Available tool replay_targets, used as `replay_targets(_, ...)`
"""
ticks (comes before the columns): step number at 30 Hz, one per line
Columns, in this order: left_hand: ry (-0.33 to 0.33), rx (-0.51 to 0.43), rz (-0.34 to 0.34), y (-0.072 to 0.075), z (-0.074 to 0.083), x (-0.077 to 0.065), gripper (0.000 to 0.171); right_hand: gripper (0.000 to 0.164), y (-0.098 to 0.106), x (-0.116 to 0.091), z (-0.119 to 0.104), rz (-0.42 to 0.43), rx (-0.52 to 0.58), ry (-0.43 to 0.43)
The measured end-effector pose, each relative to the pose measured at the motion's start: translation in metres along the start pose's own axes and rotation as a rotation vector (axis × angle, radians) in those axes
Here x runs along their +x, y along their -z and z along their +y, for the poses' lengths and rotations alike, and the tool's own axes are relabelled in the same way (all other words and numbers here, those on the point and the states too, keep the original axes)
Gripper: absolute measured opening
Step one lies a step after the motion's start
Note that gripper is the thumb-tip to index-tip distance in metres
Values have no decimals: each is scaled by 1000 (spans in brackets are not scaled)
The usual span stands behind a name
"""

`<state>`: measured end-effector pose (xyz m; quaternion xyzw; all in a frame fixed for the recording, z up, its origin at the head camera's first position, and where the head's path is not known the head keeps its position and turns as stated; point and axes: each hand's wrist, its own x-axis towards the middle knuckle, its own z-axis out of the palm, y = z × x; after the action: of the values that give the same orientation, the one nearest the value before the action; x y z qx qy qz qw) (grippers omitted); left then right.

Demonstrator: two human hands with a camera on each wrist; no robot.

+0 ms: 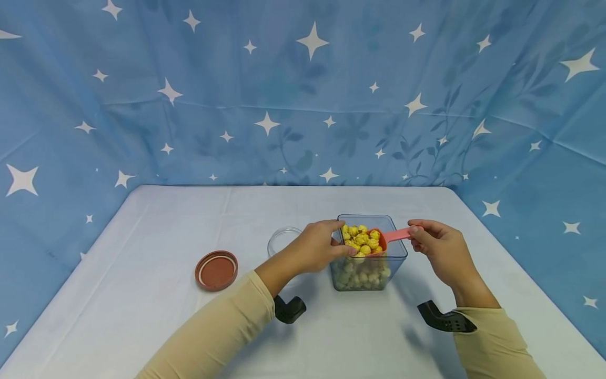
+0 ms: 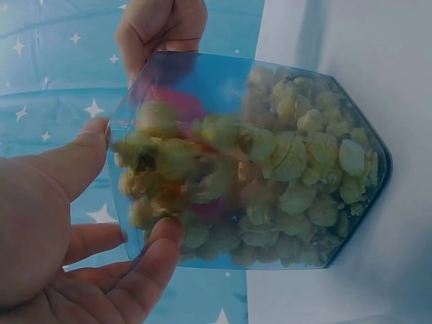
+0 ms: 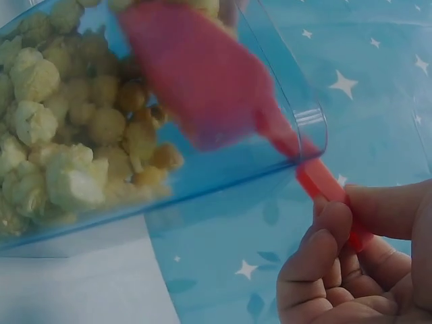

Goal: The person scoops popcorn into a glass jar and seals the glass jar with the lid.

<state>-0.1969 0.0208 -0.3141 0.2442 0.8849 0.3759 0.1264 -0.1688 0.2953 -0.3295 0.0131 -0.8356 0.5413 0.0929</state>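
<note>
A clear bluish square container (image 1: 362,273) filled with yellow popcorn (image 1: 362,239) stands right of the table's middle. My left hand (image 1: 318,245) holds its left side at the rim, thumb and fingers spread along the top edge. Between thumb and fingers, my right hand (image 1: 440,247) pinches the handle of a pink scoop (image 1: 397,235). The scoop's bowl (image 3: 202,81) is inside the container among the popcorn, with popcorn around it in the head view. Its handle passes over the right rim, as the right wrist view shows.
Left of the container lies a round reddish-brown lid (image 1: 216,270). Behind my left forearm shows the rim of a clear round jar (image 1: 274,239), partly hidden. A white cloth covers the table (image 1: 118,305), and a blue star-patterned curtain (image 1: 284,79) hangs around it.
</note>
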Motion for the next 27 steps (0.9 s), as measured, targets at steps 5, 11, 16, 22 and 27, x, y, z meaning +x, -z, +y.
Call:
replay_targets(5, 10, 2, -12, 0, 0, 1, 75, 22, 3, -1, 4, -3, 207, -20)
replay_targets(11, 14, -3, -12, 0, 1, 1, 76, 13, 0, -2, 6, -11, 262, -8)
replay_targets(16, 9, 0, -4, 0, 1, 2, 77, 37, -6, -1, 5, -33, 199, -4)
replay_targets(22, 16, -2, -8, -1, 2, 2, 77, 28, -2, -1, 7, -3, 220, -11)
replay_targets(27, 19, -3, -16, -1, 1, 3, 76, 13, 1, 2, 13, -6, 389, -16)
